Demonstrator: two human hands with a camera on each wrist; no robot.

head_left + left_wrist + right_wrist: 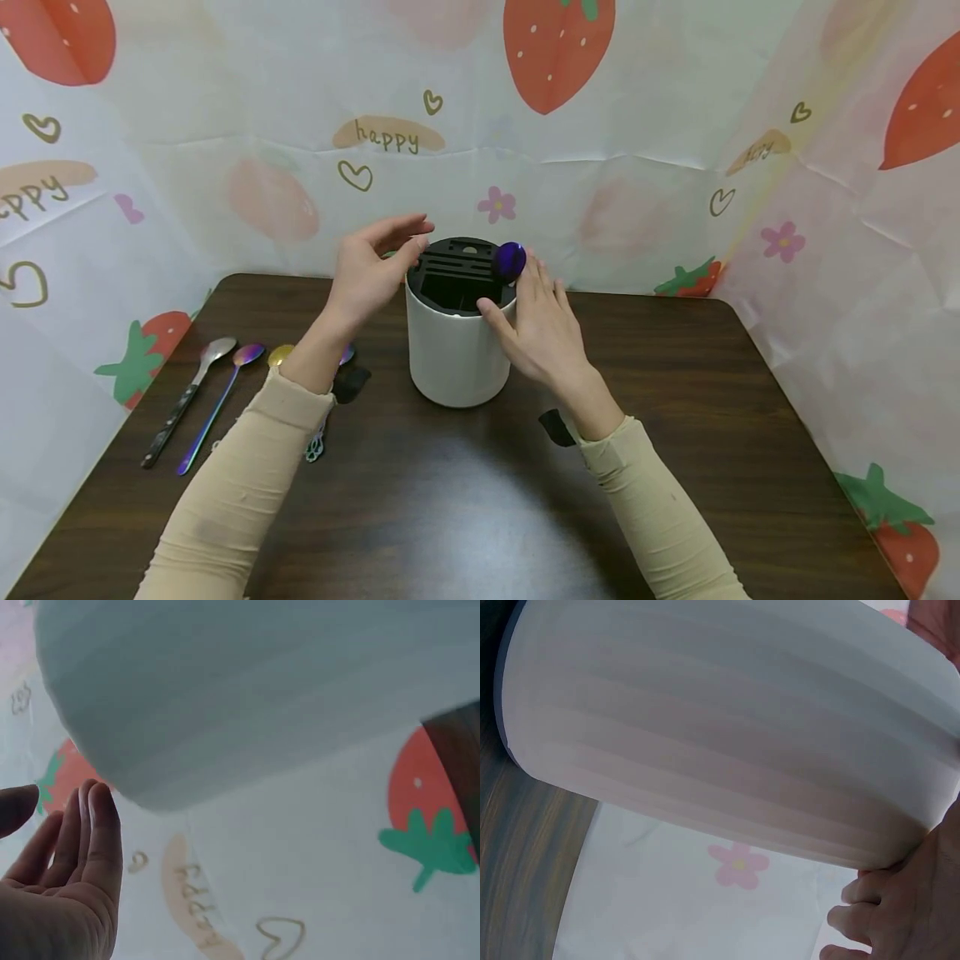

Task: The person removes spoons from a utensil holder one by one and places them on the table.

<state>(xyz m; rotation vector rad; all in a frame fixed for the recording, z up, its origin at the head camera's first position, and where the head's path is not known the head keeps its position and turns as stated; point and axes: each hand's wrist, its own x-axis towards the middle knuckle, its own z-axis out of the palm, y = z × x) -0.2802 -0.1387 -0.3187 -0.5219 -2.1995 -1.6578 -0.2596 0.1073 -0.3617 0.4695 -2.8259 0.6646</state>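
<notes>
A white cylindrical utensil holder [459,358] with a black slotted top stands upright on the table. Out of its right side rises a spoon with a shiny purple-blue bowl [509,262]; the rest of that spoon is hidden inside. My right hand [546,329] lies along the holder's right side with fingers extended, its thumb at the front rim. At the upper left rim is my left hand [375,271], fingers bent loosely and holding nothing. In the left wrist view, this hand [71,870] appears beside the white wall [225,697], thumb apart from the fingers.
Left of the holder lie a silver spoon with a dark handle [180,408], a rainbow-coloured spoon [217,412] and a gold spoon [281,354], partly covered by my left arm. An ornate handle end [315,447] shows beyond the sleeve. A strawberry-print cloth [637,167] hangs behind the dark wooden table [675,392].
</notes>
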